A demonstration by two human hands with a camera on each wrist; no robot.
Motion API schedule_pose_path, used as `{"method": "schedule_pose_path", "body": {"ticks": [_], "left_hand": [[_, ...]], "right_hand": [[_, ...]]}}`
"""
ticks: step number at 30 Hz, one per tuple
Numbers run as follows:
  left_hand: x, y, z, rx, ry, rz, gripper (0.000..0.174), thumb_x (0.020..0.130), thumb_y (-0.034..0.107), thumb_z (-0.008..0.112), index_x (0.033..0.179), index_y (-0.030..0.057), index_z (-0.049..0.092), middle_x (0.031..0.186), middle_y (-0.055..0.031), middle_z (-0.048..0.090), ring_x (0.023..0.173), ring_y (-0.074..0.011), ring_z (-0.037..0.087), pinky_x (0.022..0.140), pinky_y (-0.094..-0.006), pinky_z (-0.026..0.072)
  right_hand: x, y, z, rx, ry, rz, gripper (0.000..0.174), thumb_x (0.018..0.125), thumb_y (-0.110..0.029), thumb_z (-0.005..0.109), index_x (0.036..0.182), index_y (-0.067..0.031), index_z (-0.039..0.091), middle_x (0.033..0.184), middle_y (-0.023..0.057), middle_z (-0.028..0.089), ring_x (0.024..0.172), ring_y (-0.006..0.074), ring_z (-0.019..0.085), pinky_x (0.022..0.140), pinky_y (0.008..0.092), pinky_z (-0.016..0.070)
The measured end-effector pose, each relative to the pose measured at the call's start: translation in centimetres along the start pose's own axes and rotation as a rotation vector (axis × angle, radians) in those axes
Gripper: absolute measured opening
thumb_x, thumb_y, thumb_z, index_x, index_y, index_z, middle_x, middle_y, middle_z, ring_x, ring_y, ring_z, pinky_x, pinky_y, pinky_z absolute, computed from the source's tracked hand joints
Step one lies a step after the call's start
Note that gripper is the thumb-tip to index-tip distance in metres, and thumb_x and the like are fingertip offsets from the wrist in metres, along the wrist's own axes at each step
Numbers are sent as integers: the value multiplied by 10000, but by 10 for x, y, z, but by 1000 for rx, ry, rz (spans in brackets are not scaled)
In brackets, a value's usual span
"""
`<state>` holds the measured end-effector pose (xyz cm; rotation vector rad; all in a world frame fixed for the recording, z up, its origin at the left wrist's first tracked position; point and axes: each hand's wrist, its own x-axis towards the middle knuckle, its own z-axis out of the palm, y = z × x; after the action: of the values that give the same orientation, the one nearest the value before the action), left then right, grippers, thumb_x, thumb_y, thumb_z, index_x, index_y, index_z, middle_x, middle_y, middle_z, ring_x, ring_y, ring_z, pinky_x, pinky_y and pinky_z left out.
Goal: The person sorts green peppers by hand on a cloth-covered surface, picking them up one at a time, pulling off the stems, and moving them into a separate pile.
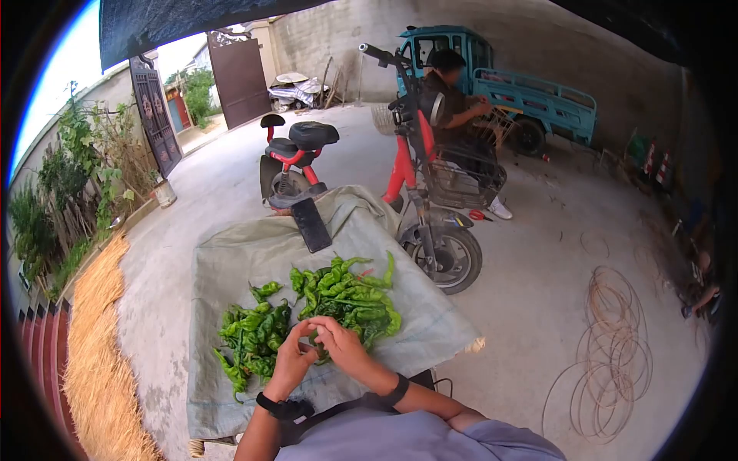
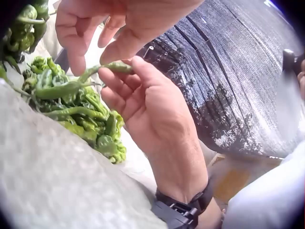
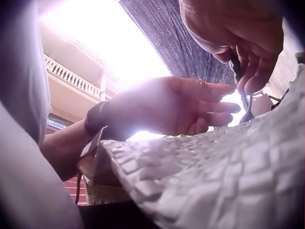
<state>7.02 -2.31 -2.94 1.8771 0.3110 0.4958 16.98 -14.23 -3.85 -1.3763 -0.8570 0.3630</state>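
Observation:
My right hand (image 1: 344, 347) pinches a slender green chili pepper (image 2: 116, 67) between thumb and fingers. Close beside that pepper is my left hand (image 1: 294, 355), its fingers loosely bent and fingertips near the pepper's end in the left wrist view. In the right wrist view the left hand (image 3: 171, 106) shows extended fingers with nothing in them. Both hands meet over a grey-green woven sheet (image 1: 423, 326). On it lie a darker pepper pile (image 1: 250, 338) at left and a brighter pepper pile (image 1: 346, 288) behind and right of the hands.
A black phone (image 1: 311, 226) lies at the sheet's far edge. Past it stand a red electric scooter (image 1: 403, 165) and a seated person (image 1: 453, 100) handling thin strips. Coiled wire (image 1: 615, 346) lies on the concrete at right; straw (image 1: 96, 353) runs along the left.

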Motion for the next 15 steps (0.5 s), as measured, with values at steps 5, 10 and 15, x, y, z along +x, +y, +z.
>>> {"method": "schedule_pose_path", "body": {"ticks": [5, 10, 15], "left_hand": [[-4, 17, 5, 109, 62, -1, 457, 876, -82, 573, 1320, 14, 522, 1060, -91, 662, 740, -127, 605, 651, -272, 515], [5, 40, -33, 472, 220, 248, 349, 851, -106, 553, 1173, 13, 614, 983, -127, 622, 834, -261, 639, 744, -359, 512], [12, 37, -55, 1030, 448, 292, 518, 778, -104, 600, 1278, 25, 554, 1353, -293, 482, 1213, -455, 497, 1019, -477, 439]], "right_hand": [[-8, -7, -5, 1, 11, -176, 324, 1023, -219, 525, 1295, -47, 557, 1198, 81, 617, 1010, 175, 629, 819, 322, 535], [5, -11, -33, -590, 295, -332, 324, 871, -177, 665, 1175, -79, 608, 1217, 103, 570, 1139, 311, 522, 941, 428, 434], [1, 30, -42, -958, 221, -234, 396, 753, -160, 730, 1138, -107, 652, 1227, 110, 564, 1219, 313, 458, 982, 450, 373]]}}
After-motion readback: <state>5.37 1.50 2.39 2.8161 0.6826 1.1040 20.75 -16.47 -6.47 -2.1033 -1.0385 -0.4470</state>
